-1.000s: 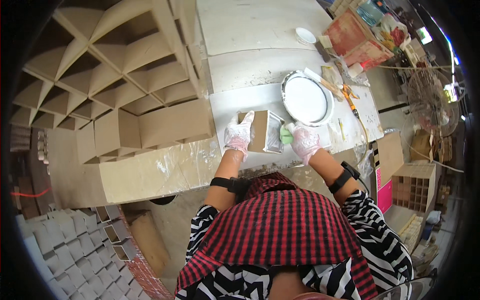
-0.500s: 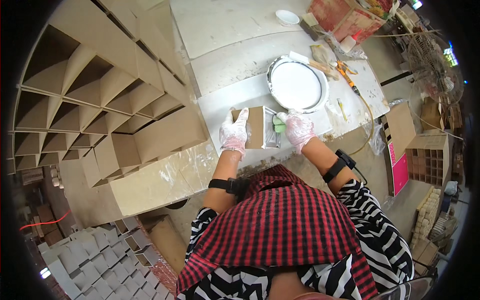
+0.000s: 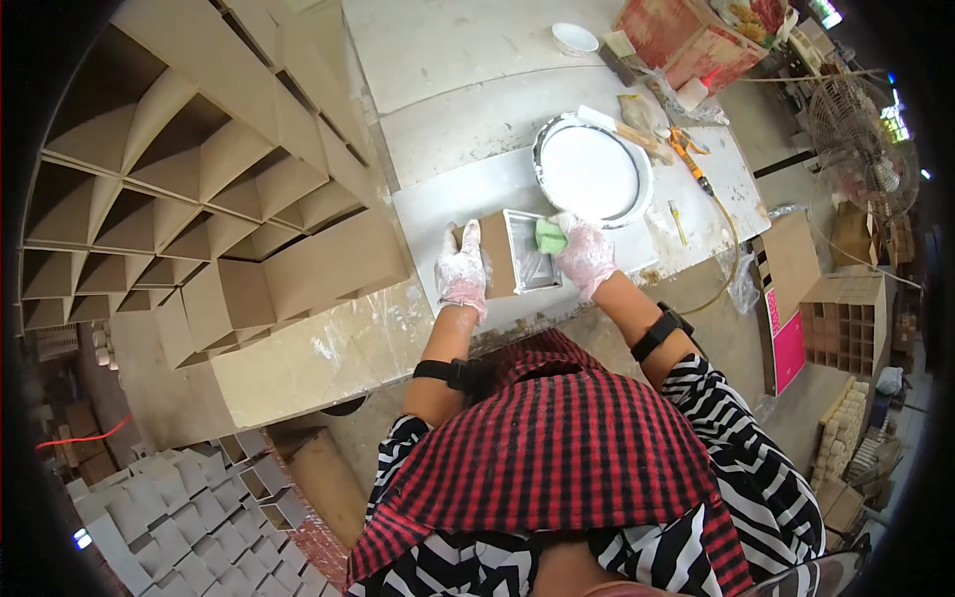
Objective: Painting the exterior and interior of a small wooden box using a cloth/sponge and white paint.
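Note:
A small brown box [image 3: 500, 267] with a white-coated open end is held near the table's front edge. My left hand [image 3: 461, 269], in a thin glove smeared with white, grips its left side, thumb and fingers around it. In my gloved right hand [image 3: 587, 259] is a green sponge [image 3: 550, 238], pressed against the white rim of the box's open end. Just beyond that hand stands a round tub [image 3: 538, 169] of white paint [image 3: 593, 175]. A flat brush [image 3: 635, 132] rests across the tub's far right edge.
Stacked brown boxes [image 3: 328, 261] rise along the left. White-coated boxes [image 3: 199, 517] are piled at lower left. A white bowl [image 3: 575, 39] sits at the far side. An orange-handled tool [image 3: 689, 159] with a hose lies right of the tub. A fan [image 3: 863, 144] stands beyond the table.
The box has turned slightly, so its white open end shows more. My right hand and the sponge have shifted a little left and up along its rim.

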`<state>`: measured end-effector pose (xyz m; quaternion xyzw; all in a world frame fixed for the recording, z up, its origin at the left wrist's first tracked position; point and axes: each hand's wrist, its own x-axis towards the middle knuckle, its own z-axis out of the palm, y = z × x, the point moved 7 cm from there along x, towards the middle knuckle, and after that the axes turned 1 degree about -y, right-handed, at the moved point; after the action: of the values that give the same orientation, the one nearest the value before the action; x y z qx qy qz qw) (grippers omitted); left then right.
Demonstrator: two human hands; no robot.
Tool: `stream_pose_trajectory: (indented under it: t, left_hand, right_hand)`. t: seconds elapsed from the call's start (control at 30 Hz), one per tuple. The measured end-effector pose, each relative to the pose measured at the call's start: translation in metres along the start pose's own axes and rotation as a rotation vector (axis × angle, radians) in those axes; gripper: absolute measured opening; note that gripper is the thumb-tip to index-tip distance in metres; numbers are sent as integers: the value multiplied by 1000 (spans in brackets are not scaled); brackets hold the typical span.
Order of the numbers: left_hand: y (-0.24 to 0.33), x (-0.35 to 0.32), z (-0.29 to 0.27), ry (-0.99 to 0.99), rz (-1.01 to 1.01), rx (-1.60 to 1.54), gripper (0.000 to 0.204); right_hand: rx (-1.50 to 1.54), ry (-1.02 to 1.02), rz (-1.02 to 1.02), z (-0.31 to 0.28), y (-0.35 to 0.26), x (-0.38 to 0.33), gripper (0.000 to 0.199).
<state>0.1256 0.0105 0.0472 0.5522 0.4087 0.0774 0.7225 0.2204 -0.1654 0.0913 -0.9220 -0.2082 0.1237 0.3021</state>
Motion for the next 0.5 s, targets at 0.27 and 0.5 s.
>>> stream_pose_trajectory:
  t: [0.27,0.5]
  left_hand:
    - [6,1,10,-60,-1,67,59]
    - [-6,7,2,-13,-5,54,54]
  right_hand:
    - [123,-61,37,-4,5,-15,22]
    - [34,43,-42,-6,-2,2,24]
